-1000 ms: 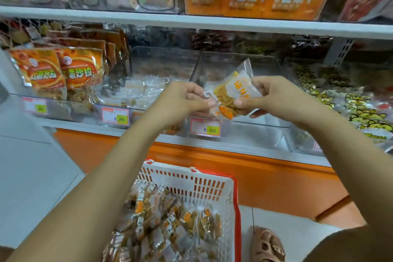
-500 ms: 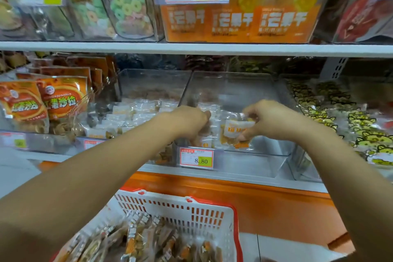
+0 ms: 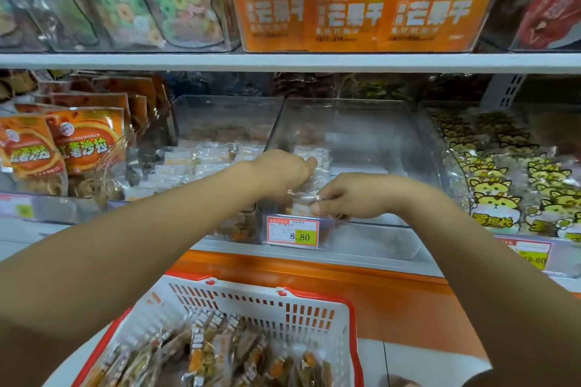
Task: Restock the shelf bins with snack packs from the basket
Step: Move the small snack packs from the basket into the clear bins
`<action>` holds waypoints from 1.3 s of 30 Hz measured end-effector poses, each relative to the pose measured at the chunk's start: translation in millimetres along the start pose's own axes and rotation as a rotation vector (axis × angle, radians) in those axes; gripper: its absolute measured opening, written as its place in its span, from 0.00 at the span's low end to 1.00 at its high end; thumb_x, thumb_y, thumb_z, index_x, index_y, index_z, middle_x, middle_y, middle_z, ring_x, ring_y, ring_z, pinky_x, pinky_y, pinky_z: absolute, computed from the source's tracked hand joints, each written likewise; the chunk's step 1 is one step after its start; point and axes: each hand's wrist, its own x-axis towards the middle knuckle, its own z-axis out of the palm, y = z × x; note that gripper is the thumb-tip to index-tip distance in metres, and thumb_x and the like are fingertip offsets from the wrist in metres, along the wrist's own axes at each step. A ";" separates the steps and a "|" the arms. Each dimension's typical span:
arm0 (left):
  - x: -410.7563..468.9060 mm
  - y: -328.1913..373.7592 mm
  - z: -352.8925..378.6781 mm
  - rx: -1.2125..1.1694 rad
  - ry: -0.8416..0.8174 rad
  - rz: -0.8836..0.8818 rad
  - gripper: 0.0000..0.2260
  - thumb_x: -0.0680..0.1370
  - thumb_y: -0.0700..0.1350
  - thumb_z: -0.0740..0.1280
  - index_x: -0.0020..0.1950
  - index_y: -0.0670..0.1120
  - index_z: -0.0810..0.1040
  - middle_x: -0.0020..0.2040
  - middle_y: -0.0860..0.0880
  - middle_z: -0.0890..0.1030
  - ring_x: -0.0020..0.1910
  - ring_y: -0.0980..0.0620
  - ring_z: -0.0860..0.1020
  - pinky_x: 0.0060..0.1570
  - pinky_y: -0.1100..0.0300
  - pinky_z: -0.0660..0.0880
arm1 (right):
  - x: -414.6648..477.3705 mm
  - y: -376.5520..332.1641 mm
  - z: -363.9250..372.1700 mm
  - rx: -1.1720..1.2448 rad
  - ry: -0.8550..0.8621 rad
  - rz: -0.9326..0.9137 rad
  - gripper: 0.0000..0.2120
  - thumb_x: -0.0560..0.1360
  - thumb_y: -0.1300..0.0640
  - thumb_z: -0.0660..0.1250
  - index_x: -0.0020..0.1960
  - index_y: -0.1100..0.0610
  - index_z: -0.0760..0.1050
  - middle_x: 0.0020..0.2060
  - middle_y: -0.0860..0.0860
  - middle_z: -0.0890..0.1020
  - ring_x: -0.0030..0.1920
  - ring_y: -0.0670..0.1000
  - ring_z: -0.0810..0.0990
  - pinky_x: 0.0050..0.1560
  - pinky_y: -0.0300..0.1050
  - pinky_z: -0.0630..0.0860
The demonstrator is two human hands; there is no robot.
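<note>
Snack pack (image 3: 300,197) lies in the clear bin (image 3: 361,122), pinched by the right hand (image 3: 355,198). Left hand (image 3: 278,171), at its ten o'clock: grip cannot be told.

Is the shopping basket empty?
No, the basket holds a pile of snack packs.

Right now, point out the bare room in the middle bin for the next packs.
Free: the right half of the middle bin, from the right hand to its right and rear walls, looks bare. Crowded: the front-left corner, where the right hand pinches a snack pack beside the left hand; the left bin is full.
</note>
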 end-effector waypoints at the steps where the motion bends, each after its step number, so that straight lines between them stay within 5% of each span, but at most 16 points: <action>1: -0.1 -1.2 -0.4 0.012 0.000 0.008 0.22 0.75 0.42 0.69 0.64 0.43 0.63 0.47 0.47 0.77 0.42 0.44 0.75 0.38 0.53 0.73 | 4.0 0.2 1.9 0.023 -0.017 0.008 0.17 0.78 0.43 0.60 0.42 0.55 0.77 0.38 0.50 0.80 0.40 0.48 0.77 0.53 0.48 0.74; 4: 1.4 -6.8 -7.3 -0.073 -0.026 0.013 0.16 0.76 0.41 0.67 0.62 0.45 0.68 0.51 0.48 0.78 0.45 0.46 0.75 0.38 0.56 0.68 | 14.4 -2.0 5.2 0.066 -0.035 0.045 0.21 0.77 0.41 0.61 0.41 0.60 0.76 0.37 0.55 0.81 0.37 0.49 0.74 0.48 0.46 0.73; 10: 3.4 -14.2 -23.4 -0.328 -0.137 -0.050 0.11 0.71 0.44 0.74 0.52 0.48 0.78 0.45 0.54 0.77 0.43 0.53 0.74 0.33 0.63 0.66 | 14.4 6.9 1.8 0.285 -0.018 0.308 0.23 0.69 0.38 0.70 0.36 0.59 0.72 0.19 0.46 0.78 0.20 0.41 0.75 0.20 0.28 0.66; 14: -1.9 -10.6 -18.2 -0.352 -0.056 -0.083 0.12 0.75 0.49 0.71 0.56 0.48 0.78 0.48 0.53 0.76 0.48 0.51 0.75 0.41 0.62 0.67 | 14.9 10.3 3.9 0.416 -0.106 0.403 0.31 0.66 0.37 0.72 0.55 0.62 0.76 0.41 0.58 0.85 0.33 0.49 0.83 0.35 0.36 0.80; 17: -12.9 -6.0 -17.4 -0.397 0.009 -0.128 0.18 0.74 0.56 0.70 0.59 0.48 0.75 0.52 0.51 0.77 0.50 0.50 0.76 0.44 0.59 0.71 | 23.2 5.0 11.8 0.519 -0.157 0.412 0.28 0.69 0.41 0.72 0.56 0.63 0.74 0.50 0.62 0.83 0.41 0.53 0.83 0.48 0.46 0.81; 22: -46.0 -6.4 -11.4 -0.458 0.355 -0.247 0.21 0.76 0.53 0.68 0.65 0.46 0.72 0.61 0.47 0.75 0.60 0.48 0.73 0.56 0.57 0.69 | 31.9 -5.4 13.8 0.632 -0.174 0.374 0.13 0.73 0.48 0.71 0.44 0.58 0.75 0.34 0.54 0.83 0.32 0.51 0.81 0.43 0.46 0.80; 25: -65.0 -4.1 2.8 -0.615 0.414 -0.415 0.25 0.78 0.51 0.66 0.72 0.45 0.66 0.68 0.44 0.72 0.64 0.47 0.72 0.59 0.59 0.68 | 29.7 -10.7 13.9 0.695 -0.137 0.384 0.10 0.73 0.51 0.71 0.42 0.56 0.74 0.29 0.51 0.83 0.32 0.49 0.81 0.41 0.45 0.80; 28: -77.3 7.4 19.5 -0.739 0.427 -0.434 0.29 0.79 0.48 0.65 0.77 0.47 0.58 0.70 0.43 0.72 0.65 0.46 0.73 0.60 0.59 0.68 | 23.9 -11.4 18.0 0.818 -0.112 0.335 0.09 0.73 0.50 0.70 0.46 0.54 0.74 0.50 0.56 0.82 0.51 0.57 0.81 0.59 0.54 0.76; 31: -86.5 21.2 33.8 -0.844 0.496 -0.432 0.31 0.79 0.46 0.64 0.78 0.49 0.52 0.69 0.41 0.72 0.63 0.47 0.73 0.54 0.70 0.66 | 18.4 -14.6 22.9 0.824 -0.104 0.304 0.11 0.74 0.46 0.68 0.48 0.53 0.75 0.61 0.59 0.78 0.57 0.58 0.79 0.64 0.55 0.73; 33: -93.6 31.3 42.9 -0.909 0.589 -0.449 0.30 0.79 0.45 0.64 0.78 0.50 0.54 0.61 0.41 0.78 0.52 0.51 0.75 0.43 0.77 0.65 | 14.5 -19.4 25.0 0.704 -0.009 0.308 0.17 0.72 0.41 0.68 0.50 0.53 0.76 0.60 0.58 0.78 0.55 0.57 0.80 0.61 0.52 0.75; 36: -106.7 50.6 56.4 -0.996 0.739 -0.467 0.26 0.79 0.43 0.64 0.76 0.48 0.61 0.59 0.52 0.78 0.53 0.59 0.73 0.46 0.80 0.65 | 5.1 -30.8 28.5 0.502 0.259 0.348 0.29 0.73 0.38 0.66 0.64 0.58 0.73 0.65 0.57 0.75 0.62 0.57 0.75 0.59 0.46 0.71; 39: -120.3 71.0 74.9 -1.172 0.869 -0.454 0.23 0.80 0.42 0.63 0.73 0.51 0.63 0.58 0.68 0.69 0.54 0.74 0.70 0.52 0.83 0.63 | -8.7 -36.6 37.1 0.443 0.725 0.278 0.19 0.76 0.47 0.66 0.60 0.59 0.73 0.57 0.56 0.78 0.56 0.54 0.76 0.54 0.45 0.71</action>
